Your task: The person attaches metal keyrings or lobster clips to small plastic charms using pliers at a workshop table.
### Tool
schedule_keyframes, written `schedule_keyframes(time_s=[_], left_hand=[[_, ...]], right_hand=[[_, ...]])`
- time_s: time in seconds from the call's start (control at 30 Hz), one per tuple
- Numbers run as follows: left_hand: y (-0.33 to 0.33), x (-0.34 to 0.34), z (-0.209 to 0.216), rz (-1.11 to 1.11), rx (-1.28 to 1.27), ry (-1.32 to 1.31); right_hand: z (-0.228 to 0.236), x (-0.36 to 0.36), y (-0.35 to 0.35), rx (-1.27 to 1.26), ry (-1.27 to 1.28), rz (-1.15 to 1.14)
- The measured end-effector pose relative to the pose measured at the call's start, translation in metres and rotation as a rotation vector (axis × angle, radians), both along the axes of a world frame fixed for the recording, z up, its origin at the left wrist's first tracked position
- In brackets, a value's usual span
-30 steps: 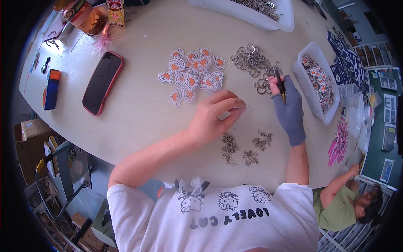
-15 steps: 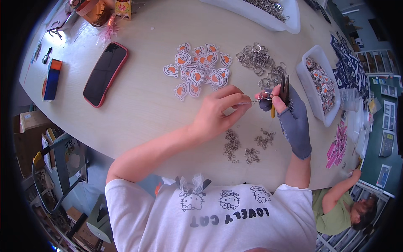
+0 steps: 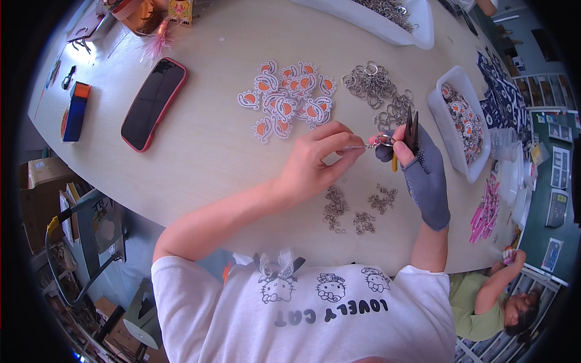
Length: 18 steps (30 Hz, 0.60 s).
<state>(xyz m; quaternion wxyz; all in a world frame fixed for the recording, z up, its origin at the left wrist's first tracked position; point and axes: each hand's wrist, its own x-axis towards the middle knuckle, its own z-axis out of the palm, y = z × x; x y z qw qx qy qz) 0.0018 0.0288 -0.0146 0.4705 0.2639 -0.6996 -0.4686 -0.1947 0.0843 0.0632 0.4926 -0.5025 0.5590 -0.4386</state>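
Note:
My left hand (image 3: pixel 321 158) pinches a thin flat piece (image 3: pixel 354 147), seen almost edge-on, most likely one of the charms. A short chain (image 3: pixel 370 145) runs from it to a key ring (image 3: pixel 385 140). The thumb and finger of my right hand (image 3: pixel 417 163), in a grey fingertip-less glove, grip that ring. The same hand also holds needle-nose pliers (image 3: pixel 412 130), dark jaws pointing up and a yellow handle below. White-and-orange sun-shaped charms (image 3: pixel 281 106) lie in a pile beyond my left hand. Key rings with chains (image 3: pixel 370 83) are heaped beyond my right hand.
Small metal rings (image 3: pixel 334 209) sit in little heaps nearer me. A white bin (image 3: pixel 437 91) of charms stands at the right, another bin (image 3: pixel 363 21) of rings at the back. Pink strips (image 3: pixel 485 212), a phone (image 3: pixel 154 104) and a co-worker (image 3: pixel 487 302) are also around.
My hands keep nearly the same pose and grip. At the lower right the co-worker's hands have shifted, and a small pinkish thing now shows there.

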Motion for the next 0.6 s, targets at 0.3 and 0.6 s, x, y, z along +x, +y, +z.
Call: schedule_keyframes(time_s=[0.3, 0.6], left_hand=[[0.002, 0.003, 0.004, 0.030, -0.013, 0.024], [-0.002, 0.012, 0.008, 0.199, -0.401, 0.118]], right_hand=[[0.006, -0.002, 0.007, 0.009, 0.011, -0.005], [0.007, 0.016, 0.025, -0.394, 0.780, 0.026]])
